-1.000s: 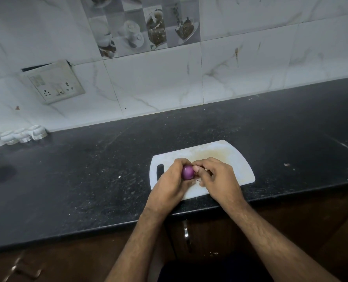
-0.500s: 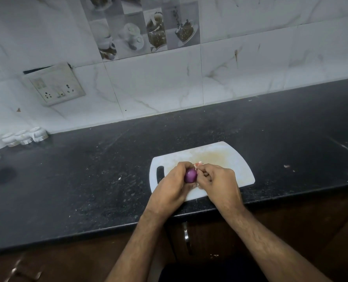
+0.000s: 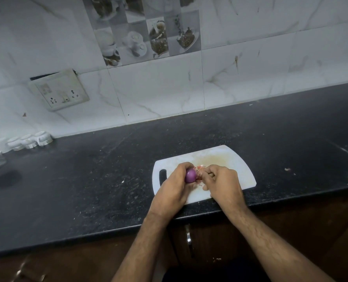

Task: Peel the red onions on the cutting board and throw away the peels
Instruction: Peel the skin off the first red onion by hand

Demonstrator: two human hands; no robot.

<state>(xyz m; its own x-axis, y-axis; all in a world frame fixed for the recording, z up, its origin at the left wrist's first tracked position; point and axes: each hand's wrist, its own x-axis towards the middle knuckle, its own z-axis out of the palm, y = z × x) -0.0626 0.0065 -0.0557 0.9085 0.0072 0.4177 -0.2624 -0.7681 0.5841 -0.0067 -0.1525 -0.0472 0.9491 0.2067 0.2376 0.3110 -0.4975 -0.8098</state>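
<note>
Jars: a row of small white jars (image 3: 29,141) stands at the far left of the black counter (image 3: 87,180), against the tiled wall, well apart from the work.
Socket plate: a switch-and-socket plate (image 3: 59,90) hangs crooked on the wall above them.
Cutting board: a white cutting board (image 3: 238,159) lies near the counter's front edge, its handle slot on the left side.
Left hand: the left hand (image 3: 174,190) is curled around a red onion (image 3: 190,175) — fingers wrapped over the far side, only the purple near face showing.
Red onion: small, peeled to a glossy purple where visible, held over the middle of the board; whether it touches the board I cannot tell.
Peel: a pale pinkish peel (image 3: 199,168) sticks out at the onion's right end.
Right hand: the right hand (image 3: 223,184) is closed to a narrow pinch — fingertips (image 3: 205,175) right at the peel, just beside the onion.
</note>
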